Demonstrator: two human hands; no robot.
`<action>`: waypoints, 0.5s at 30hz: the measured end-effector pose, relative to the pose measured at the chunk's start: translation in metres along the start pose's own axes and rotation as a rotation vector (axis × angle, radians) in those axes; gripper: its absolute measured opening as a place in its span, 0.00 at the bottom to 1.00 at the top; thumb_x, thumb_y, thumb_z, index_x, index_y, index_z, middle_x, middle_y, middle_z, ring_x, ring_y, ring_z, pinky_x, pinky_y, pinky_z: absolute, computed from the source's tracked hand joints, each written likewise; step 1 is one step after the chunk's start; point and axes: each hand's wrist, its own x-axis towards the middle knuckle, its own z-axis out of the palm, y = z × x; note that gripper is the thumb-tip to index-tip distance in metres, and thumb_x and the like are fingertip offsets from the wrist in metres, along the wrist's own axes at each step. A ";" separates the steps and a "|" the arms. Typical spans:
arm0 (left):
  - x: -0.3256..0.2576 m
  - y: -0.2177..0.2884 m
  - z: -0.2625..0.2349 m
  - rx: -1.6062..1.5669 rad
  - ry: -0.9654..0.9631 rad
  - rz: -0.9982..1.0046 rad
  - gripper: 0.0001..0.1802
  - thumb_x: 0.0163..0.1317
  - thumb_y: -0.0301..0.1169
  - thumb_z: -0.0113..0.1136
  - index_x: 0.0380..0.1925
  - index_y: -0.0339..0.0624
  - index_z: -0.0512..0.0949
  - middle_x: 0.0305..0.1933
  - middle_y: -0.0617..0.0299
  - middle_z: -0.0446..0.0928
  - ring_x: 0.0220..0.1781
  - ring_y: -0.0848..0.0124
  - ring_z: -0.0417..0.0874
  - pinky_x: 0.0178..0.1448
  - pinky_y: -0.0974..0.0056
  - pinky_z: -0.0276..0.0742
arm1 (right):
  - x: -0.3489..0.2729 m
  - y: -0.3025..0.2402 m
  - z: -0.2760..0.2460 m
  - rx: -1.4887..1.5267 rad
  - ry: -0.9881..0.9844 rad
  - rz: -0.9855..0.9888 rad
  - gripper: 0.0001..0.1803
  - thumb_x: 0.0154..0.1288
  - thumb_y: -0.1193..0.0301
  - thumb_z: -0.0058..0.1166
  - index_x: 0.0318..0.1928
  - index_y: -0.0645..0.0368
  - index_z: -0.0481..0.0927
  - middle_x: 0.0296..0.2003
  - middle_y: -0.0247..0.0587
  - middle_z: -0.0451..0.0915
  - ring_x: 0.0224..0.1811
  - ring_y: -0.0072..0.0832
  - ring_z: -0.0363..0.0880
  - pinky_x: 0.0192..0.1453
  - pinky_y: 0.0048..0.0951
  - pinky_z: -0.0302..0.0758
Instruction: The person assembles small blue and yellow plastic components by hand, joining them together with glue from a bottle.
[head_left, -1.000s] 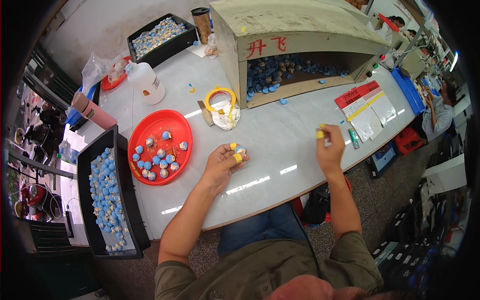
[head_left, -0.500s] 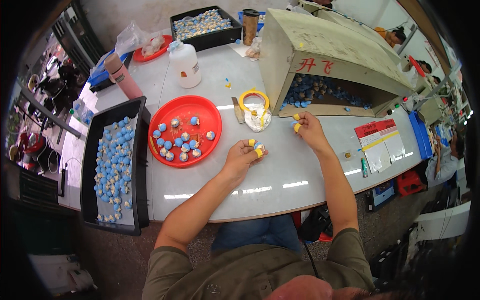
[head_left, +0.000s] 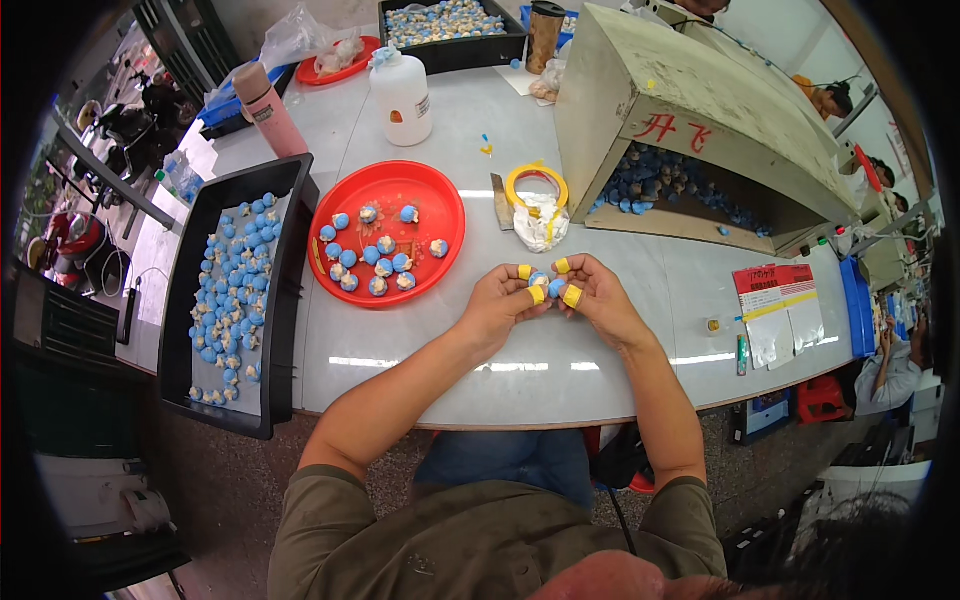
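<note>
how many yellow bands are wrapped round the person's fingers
4 yellow finger bands show: two on the left hand, thumb and one finger; two on the right hand, thumb and one finger. More may be hidden.

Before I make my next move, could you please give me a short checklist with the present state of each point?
1. Left hand has its blue-and-cream piece secure: ok, pinched at the fingertips.
2. Right hand has its blue piece pinched: ok, close beside the other one.
3. The two pieces are joined: cannot tell, the fingers partly hide them.
4. Yellow tape roll is away from both hands: ok, it lies beyond them.
5. Red plate has bare room: ok, several patches between the pieces.
6. Black tray sits wholly on the table: not ok, its near end appears to overhang the edge.
</note>
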 end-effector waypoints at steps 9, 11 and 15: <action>0.005 -0.003 -0.001 -0.010 0.054 0.007 0.18 0.62 0.24 0.61 0.50 0.36 0.67 0.47 0.54 0.77 0.49 0.69 0.82 0.56 0.66 0.79 | 0.001 0.027 0.009 -0.250 0.214 -0.282 0.12 0.63 0.82 0.54 0.47 0.67 0.75 0.42 0.40 0.79 0.40 0.23 0.79 0.44 0.24 0.78; 0.003 -0.001 0.003 -0.015 0.049 0.024 0.18 0.62 0.24 0.61 0.49 0.36 0.67 0.47 0.54 0.77 0.49 0.69 0.81 0.57 0.65 0.79 | -0.002 0.026 0.012 -0.394 0.248 -0.393 0.12 0.61 0.83 0.54 0.46 0.67 0.76 0.42 0.41 0.79 0.39 0.24 0.79 0.45 0.25 0.78; 0.004 -0.002 0.001 -0.009 0.049 0.056 0.18 0.62 0.24 0.62 0.49 0.35 0.66 0.48 0.53 0.77 0.50 0.68 0.81 0.59 0.64 0.78 | -0.002 0.023 0.016 -0.505 0.261 -0.425 0.14 0.58 0.85 0.56 0.47 0.67 0.76 0.44 0.40 0.79 0.42 0.24 0.79 0.47 0.23 0.77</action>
